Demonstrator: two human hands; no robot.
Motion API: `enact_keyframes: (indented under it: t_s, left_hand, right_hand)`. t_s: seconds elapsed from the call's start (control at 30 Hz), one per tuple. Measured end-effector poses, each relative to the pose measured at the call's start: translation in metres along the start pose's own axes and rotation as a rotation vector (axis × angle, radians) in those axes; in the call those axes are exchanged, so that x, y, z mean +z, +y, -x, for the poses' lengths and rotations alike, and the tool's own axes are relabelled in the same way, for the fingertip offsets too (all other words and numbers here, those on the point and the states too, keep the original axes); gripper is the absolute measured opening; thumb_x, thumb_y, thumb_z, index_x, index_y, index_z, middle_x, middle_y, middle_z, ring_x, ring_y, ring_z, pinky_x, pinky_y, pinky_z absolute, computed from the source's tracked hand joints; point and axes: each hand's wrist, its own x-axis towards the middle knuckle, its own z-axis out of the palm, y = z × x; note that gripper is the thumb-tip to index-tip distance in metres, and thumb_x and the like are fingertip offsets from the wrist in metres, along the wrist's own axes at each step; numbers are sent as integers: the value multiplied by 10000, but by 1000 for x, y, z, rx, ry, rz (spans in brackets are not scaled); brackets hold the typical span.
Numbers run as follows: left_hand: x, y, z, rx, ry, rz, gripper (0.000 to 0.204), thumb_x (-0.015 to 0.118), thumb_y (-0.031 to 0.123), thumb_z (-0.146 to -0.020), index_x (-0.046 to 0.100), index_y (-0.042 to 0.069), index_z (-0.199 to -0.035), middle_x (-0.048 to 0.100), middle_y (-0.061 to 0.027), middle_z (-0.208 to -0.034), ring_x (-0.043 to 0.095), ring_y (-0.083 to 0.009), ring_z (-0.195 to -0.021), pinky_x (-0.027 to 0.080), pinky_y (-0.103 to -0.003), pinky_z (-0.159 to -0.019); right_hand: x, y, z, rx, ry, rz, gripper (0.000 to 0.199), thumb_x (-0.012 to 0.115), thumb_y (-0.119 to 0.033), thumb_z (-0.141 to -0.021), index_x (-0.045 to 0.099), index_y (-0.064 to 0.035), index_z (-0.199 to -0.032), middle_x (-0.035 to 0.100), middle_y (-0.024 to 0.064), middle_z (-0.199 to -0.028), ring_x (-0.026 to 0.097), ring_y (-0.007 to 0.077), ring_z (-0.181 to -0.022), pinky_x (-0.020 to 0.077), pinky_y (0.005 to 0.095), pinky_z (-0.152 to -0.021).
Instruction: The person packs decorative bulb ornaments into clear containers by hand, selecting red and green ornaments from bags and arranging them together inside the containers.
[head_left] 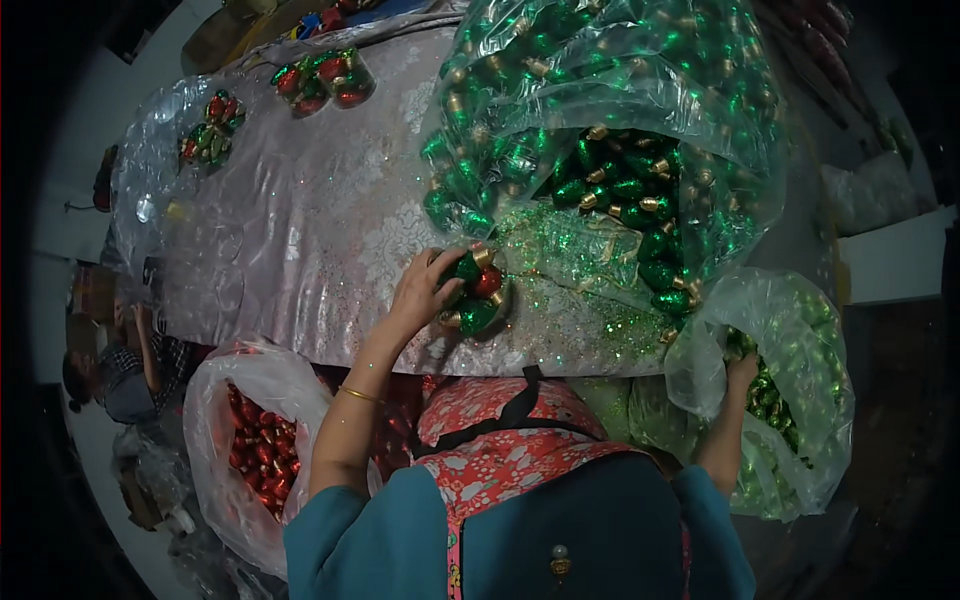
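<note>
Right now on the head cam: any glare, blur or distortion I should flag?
Head view: strong fisheye, table edge bows and corners go black; lighting dim and uneven; glare on the clear bag of green ornaments hides detail; left hand on the ornament cluster is sharp enough; right hand in the lower bag is shadowed.

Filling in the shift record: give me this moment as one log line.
left hand: on red-green bauble cluster | right hand: inside bag of light green baubles | table: two finished clusters far end

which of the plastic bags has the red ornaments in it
The white bag at the person's lower left, below the table edge by the left elbow. It holds shiny red ornaments; the big clear bag on the table and the bag at the right hand hold green ones.
</note>
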Motion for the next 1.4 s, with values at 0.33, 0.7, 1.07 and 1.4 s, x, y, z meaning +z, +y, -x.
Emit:
enact_keyframes:
  t_s: [0.33,0.7,1.07,1.4]
  left_hand:
    - [4,-4,0,14,4,43,441,651,132,-803,520,131,-1224,540,-151,-1086,533,-343,-1017,446,-396,-871]
    - [11,-7,-4,27,37,76,446,652,175,-796,518,195,-1222,534,-162,-1019,543,-353,-963,466,-432,-795]
    - [14,-14,-3,-4,26,13,466,647,173,-800,500,198,-1241,522,-157,-1001,536,-355,-962,462,-432,-804]
    - [37,-16,-5,-26,103,157,488,657,186,-789,492,168,-1247,500,-203,-1138,501,-371,-1073,443,-438,-873]
  right_hand:
    - [-199,-116,133,-410,255,-770,388,546,-206,-912,515,-34,-1258,605,89,-1043,555,163,-832,452,290,-761]
    - [-117,-410,218,-1605,-655,-310,384,640,-71,-790,576,-96,-1168,590,127,-1018,567,320,-939,459,393,-810]
    - [-131,-424,242,-1643,-410,-96,459,672,-26,-728,547,-69,-1167,532,148,-1144,562,355,-979,476,410,-799]
    - [-87,-417,266,-1698,-142,-72,620,678,-28,-695,420,-17,-1258,505,191,-1157,560,374,-994,494,415,-778]
